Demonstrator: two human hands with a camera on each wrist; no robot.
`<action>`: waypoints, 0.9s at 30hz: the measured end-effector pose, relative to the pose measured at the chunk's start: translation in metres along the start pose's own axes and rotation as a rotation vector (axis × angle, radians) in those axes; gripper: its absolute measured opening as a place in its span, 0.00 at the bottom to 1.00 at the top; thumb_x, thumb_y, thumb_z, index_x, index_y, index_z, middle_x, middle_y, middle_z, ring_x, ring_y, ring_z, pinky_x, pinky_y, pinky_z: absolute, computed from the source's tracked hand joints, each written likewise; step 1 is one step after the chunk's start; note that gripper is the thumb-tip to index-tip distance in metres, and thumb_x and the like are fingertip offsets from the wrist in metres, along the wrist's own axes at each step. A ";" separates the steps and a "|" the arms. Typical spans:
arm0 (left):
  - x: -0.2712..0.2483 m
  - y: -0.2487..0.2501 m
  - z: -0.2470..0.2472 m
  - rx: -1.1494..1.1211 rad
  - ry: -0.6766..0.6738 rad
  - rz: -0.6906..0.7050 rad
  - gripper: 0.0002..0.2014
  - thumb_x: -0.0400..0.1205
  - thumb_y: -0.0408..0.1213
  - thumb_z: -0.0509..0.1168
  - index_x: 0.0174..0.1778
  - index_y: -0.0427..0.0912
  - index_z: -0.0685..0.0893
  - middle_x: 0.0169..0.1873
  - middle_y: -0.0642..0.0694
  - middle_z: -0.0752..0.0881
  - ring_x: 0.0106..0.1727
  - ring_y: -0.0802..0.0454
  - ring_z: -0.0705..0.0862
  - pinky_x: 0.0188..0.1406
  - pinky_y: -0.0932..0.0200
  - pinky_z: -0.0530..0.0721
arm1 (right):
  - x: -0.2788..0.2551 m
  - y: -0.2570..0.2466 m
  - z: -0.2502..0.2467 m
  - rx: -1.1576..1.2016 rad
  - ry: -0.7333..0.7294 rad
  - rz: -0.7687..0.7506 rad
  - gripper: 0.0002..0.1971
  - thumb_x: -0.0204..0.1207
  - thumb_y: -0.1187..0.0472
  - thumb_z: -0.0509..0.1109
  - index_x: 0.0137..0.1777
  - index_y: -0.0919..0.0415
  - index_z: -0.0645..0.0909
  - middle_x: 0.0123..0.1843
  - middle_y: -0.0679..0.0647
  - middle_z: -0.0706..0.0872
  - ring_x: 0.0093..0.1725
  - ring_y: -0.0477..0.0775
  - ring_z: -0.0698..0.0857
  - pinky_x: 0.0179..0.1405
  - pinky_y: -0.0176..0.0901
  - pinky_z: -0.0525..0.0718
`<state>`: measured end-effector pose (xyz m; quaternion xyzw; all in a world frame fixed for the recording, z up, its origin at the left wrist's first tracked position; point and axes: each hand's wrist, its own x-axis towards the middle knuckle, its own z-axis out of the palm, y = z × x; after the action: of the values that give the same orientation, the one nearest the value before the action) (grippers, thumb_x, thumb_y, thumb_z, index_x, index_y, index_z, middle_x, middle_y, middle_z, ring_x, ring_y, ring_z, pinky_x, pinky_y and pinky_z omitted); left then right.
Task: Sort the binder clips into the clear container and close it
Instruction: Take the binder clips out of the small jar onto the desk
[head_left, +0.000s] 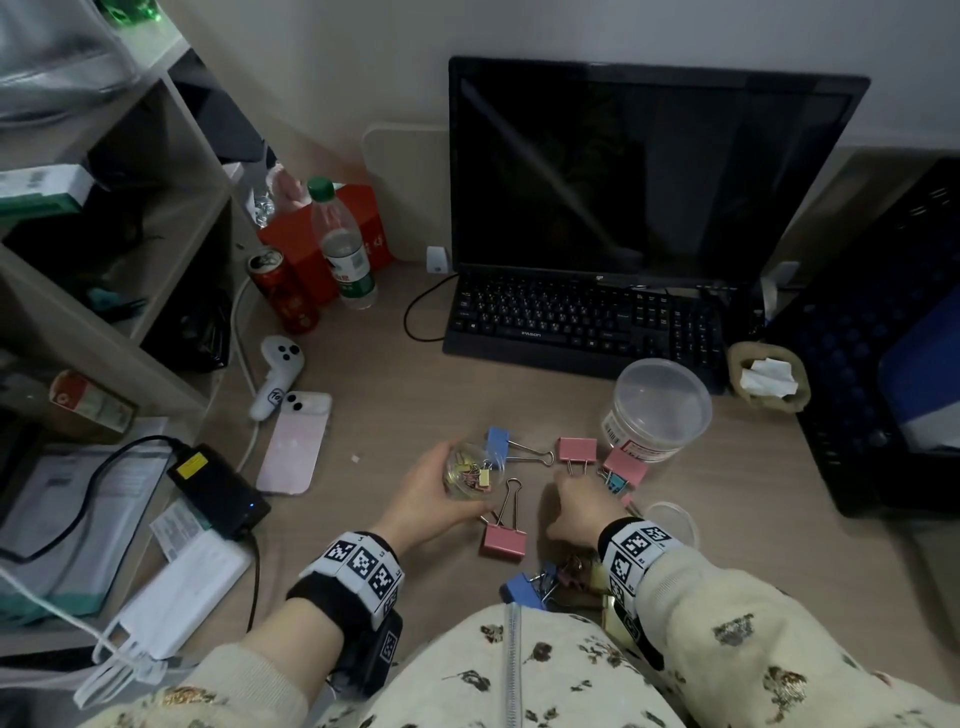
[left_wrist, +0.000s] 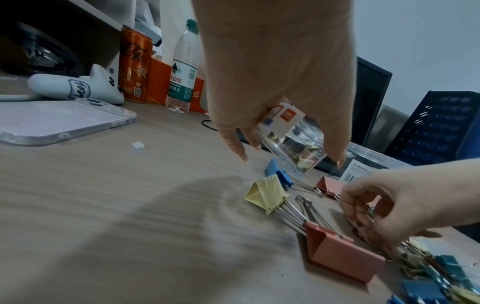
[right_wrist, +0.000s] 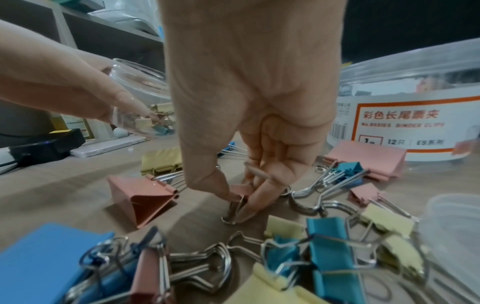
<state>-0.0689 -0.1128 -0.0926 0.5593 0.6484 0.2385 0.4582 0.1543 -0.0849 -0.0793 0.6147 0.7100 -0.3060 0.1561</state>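
Note:
My left hand grips a small clear container tilted just above the desk; several small clips lie inside it. My right hand reaches down to the desk beside it, and thumb and forefinger pinch a small pink binder clip by its wire handle. Large clips lie around both hands: a pink one, a blue one, a yellow one. A mixed pile of clips sits under my right wrist. A loose clear lid lies to the right.
A larger lidded clear tub with a binder-clip label stands behind the right hand. A keyboard and a monitor are further back. A phone, a black charger, a can and a bottle are on the left, a dark basket on the right.

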 end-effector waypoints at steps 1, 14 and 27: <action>-0.001 0.000 0.000 0.003 0.001 -0.002 0.48 0.55 0.62 0.79 0.72 0.49 0.77 0.63 0.56 0.84 0.65 0.57 0.83 0.70 0.48 0.81 | 0.000 0.001 -0.001 0.029 0.008 -0.005 0.20 0.71 0.61 0.75 0.61 0.62 0.76 0.57 0.60 0.84 0.57 0.60 0.84 0.56 0.51 0.86; -0.002 0.002 0.002 0.013 -0.031 0.017 0.47 0.54 0.62 0.79 0.71 0.51 0.76 0.64 0.54 0.83 0.66 0.55 0.82 0.71 0.46 0.80 | -0.007 0.020 -0.013 0.263 0.088 -0.025 0.07 0.72 0.61 0.74 0.45 0.55 0.77 0.46 0.53 0.86 0.45 0.53 0.86 0.47 0.51 0.87; 0.010 0.003 0.007 0.041 -0.040 0.024 0.40 0.61 0.51 0.85 0.69 0.58 0.76 0.65 0.55 0.83 0.66 0.56 0.82 0.71 0.47 0.80 | -0.012 0.011 0.007 -0.134 0.004 -0.164 0.24 0.72 0.60 0.74 0.68 0.55 0.76 0.64 0.53 0.78 0.61 0.58 0.81 0.58 0.56 0.85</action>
<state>-0.0612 -0.1045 -0.0967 0.5811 0.6370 0.2196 0.4565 0.1662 -0.0976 -0.0802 0.5434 0.7770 -0.2684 0.1700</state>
